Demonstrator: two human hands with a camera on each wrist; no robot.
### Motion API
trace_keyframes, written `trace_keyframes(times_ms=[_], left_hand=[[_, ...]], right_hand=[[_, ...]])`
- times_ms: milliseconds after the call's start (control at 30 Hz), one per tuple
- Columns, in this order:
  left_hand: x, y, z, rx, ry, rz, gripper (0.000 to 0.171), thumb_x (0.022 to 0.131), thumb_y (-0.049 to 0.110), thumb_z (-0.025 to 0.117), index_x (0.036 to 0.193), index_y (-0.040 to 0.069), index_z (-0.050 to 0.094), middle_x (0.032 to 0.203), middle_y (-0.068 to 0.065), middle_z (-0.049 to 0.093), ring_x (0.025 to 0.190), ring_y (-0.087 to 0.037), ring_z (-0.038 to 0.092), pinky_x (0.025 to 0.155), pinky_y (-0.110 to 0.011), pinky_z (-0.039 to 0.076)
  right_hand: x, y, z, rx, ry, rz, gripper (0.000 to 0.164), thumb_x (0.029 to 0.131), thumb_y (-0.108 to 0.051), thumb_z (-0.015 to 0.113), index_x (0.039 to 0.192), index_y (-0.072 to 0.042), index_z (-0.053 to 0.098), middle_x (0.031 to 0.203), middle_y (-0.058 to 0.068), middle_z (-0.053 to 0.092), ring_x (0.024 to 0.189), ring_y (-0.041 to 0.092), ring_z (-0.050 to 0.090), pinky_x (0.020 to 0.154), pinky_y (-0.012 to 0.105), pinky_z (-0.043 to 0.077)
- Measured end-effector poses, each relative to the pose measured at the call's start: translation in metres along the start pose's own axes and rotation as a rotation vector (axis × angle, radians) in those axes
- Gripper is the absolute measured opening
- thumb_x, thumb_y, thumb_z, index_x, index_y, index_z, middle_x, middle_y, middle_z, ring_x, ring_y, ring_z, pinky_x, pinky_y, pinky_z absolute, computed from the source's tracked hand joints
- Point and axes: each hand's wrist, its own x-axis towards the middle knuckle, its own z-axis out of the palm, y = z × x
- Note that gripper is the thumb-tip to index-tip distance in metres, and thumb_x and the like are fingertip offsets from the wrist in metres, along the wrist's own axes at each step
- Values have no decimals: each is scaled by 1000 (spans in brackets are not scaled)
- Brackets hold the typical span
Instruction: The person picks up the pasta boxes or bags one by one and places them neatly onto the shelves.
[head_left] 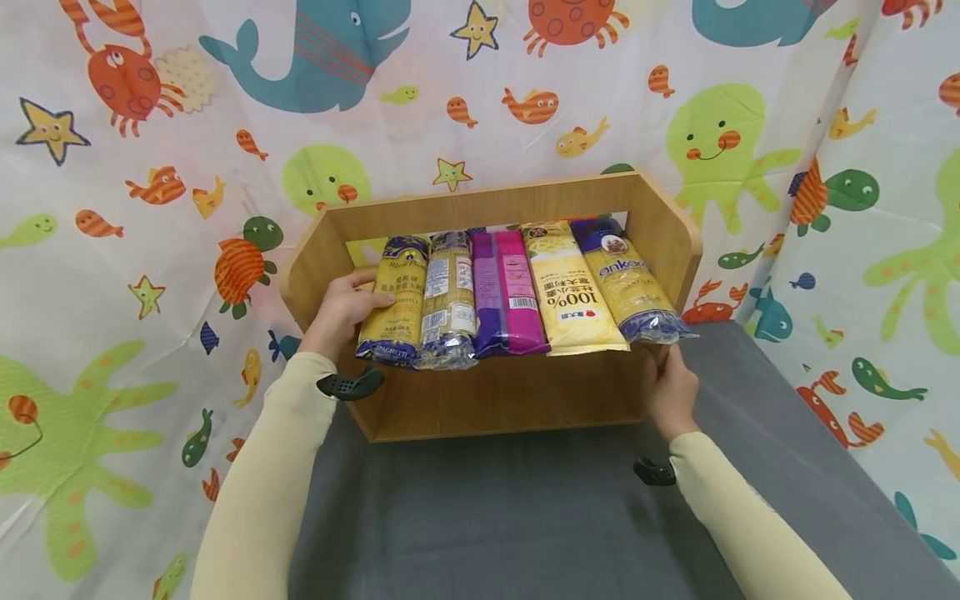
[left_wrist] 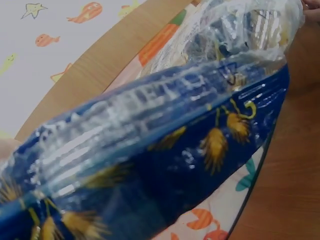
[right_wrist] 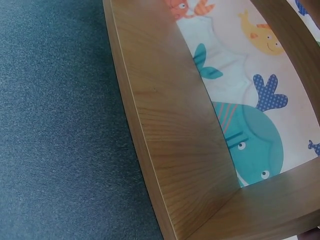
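A row of several pasta packs lies across the upper part of a wooden shelf unit (head_left: 510,417) in the head view. My left hand (head_left: 347,308) holds the leftmost one, a yellow-and-blue spaghetti pack (head_left: 396,292), thumb over its top. Its blue end with wheat ears fills much of the left wrist view. Beside it lie a clear-ended pack (head_left: 448,292), a pink-purple pack (head_left: 510,283) and a cream-yellow pack (head_left: 570,287). My right hand (head_left: 670,396) is right under the front end of the rightmost yellow-and-blue pack (head_left: 626,279); its fingertips are partly hidden, and I cannot tell what they grip.
The unit has a left side panel (head_left: 303,275), a right side panel (head_left: 671,237) and a back rail (head_left: 480,202), with an open back. It stands on a grey cloth surface (head_left: 480,517). Behind hangs a curtain (head_left: 247,75) printed with sea animals.
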Motion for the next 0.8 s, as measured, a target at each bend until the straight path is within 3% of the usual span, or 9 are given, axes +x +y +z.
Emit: trace_keyframes(times_ms=[333,533,667,800], left_hand=[[-3,-3,0,89,-7,68,64,97,19,69,156,19,43,141,-16,60,88,-17,69,68,-23,58],[-4,-3,1,84,-32,80,65,98,20,68,157,20,41,142,-14,62,91,-20,70,70,-25,60],[-8,-1,1,115,-34,83,67,98,19,68,158,20,38,142,-16,61,99,-24,70,74,-27,59],[-16,3,-1,142,-7,67,72,98,22,68,161,19,33,148,-16,55,114,-29,64,86,-35,58]], right_hand=[[1,-2,-2,-2,-33,20,20,102,-13,58,111,5,54,91,33,68,78,50,66,64,58,46],[-1,1,-1,-4,-36,25,22,103,-13,56,115,5,54,97,34,69,83,52,68,68,62,49],[-2,0,0,0,-35,16,21,103,-12,56,114,5,54,97,35,69,84,53,68,67,62,49],[-1,-1,-3,6,-13,-6,20,101,-10,58,111,6,55,93,35,68,80,54,66,65,63,47]])
